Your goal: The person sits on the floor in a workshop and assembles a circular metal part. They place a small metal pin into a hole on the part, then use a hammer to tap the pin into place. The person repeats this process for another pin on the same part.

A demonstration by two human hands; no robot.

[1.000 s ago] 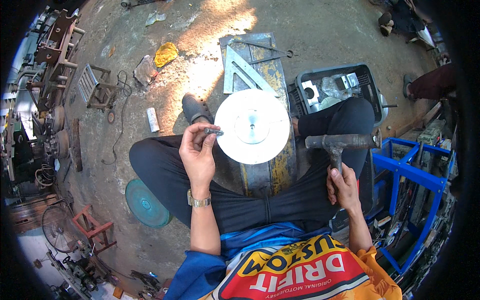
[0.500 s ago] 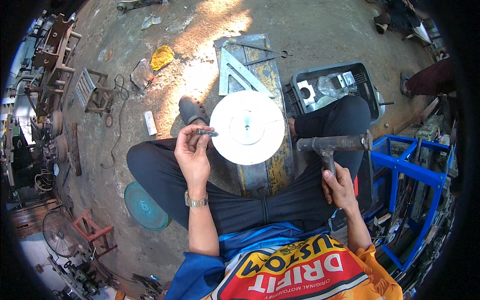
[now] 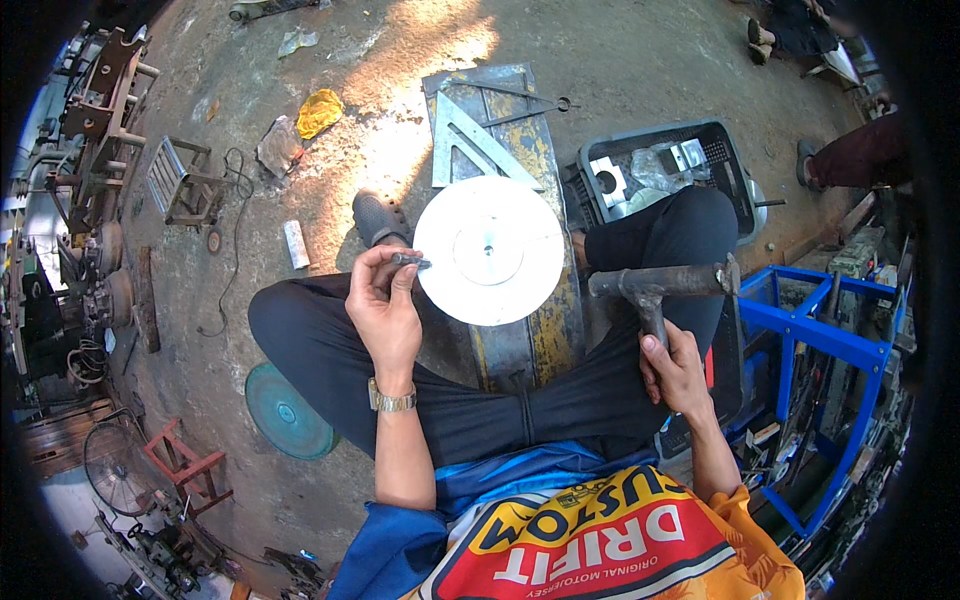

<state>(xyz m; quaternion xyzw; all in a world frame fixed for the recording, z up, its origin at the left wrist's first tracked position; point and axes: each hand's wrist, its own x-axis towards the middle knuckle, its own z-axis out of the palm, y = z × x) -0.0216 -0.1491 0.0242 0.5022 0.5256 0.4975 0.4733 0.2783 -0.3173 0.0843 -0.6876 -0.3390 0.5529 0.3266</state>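
A short dark metal punch (image 3: 409, 261) is pinched between the fingertips of my left hand (image 3: 387, 312), its tip by the left edge of a shiny round metal disc (image 3: 452, 222). The disc has a raised-looking inner circle and a small dark centre. It lies on a worn, yellow-stained metal slab (image 3: 545, 155) between my legs. My right hand (image 3: 682, 375) is closed round the handle of a heavy hammer (image 3: 665, 283), held over my right thigh, apart from the disc. Beyond the disc lie a metal set square (image 3: 447, 150) and a pair of dividers (image 3: 520, 113).
At the right stands a dark plastic crate (image 3: 740, 170) of metal parts, near a blue metal frame (image 3: 830, 338). A small stool (image 3: 178, 180), a white cylinder (image 3: 296, 245), a yellow cloth (image 3: 320, 113) and a green round disc (image 3: 290, 410) are at the left. Another person's leg (image 3: 855, 155) shows far right.
The whole view has shifted slightly. Both hands keep their grips, and the punch and hammer stay in nearly the same places relative to the disc.
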